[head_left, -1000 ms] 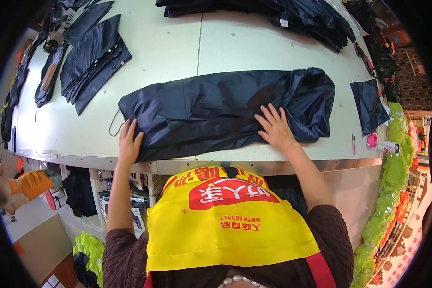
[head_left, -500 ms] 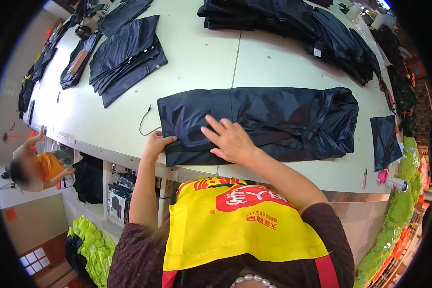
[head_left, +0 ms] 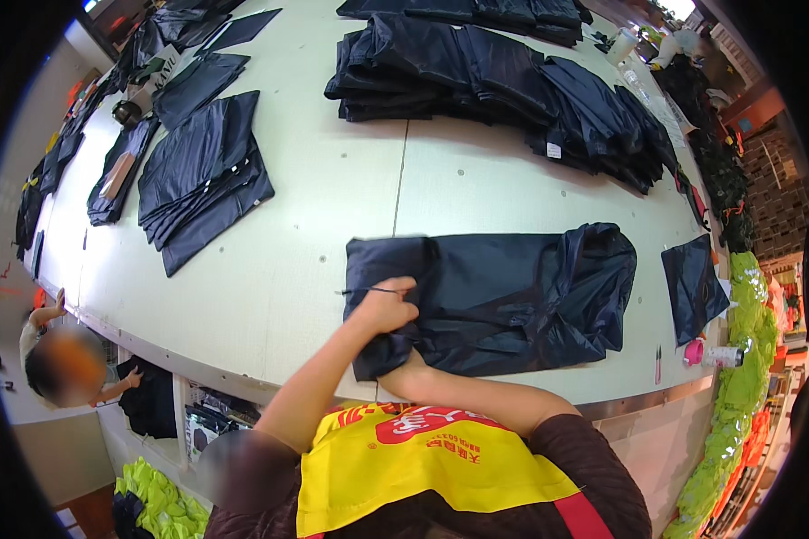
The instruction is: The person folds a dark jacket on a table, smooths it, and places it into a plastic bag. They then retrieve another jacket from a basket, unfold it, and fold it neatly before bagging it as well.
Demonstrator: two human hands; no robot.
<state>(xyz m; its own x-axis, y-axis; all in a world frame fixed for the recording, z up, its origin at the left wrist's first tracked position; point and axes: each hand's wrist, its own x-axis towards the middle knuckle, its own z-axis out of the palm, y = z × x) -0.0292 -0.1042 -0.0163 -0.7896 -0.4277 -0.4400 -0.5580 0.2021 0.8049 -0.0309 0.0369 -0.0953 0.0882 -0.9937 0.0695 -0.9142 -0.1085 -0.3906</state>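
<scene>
A dark, shiny fabric garment point(head_left: 503, 278) lies lengthwise on the white table in front of me, its left end folded over to the right. My left hand point(head_left: 388, 310) is closed over this folded end, with a thin dark cord point(head_left: 355, 290) at its fingers and the cord's tip sticking out to the left. Low at the near edge, my right hand point(head_left: 406, 375) reaches beneath the fold, and the cloth hides its fingers. The garment's right end is bunched and wrinkled.
Stacks of folded dark garments point(head_left: 431, 76) lie across the table's far side, with another stack point(head_left: 202, 171) at left. A small dark pouch point(head_left: 694, 287), a pink ring-shaped item point(head_left: 693, 351) and a pen point(head_left: 658, 364) lie at right. Another person point(head_left: 63, 368) is at the left edge.
The garment's left end has been folded over to the right. My left hand moved from the corner onto the fold; my right hand went from flat on top to beneath it.
</scene>
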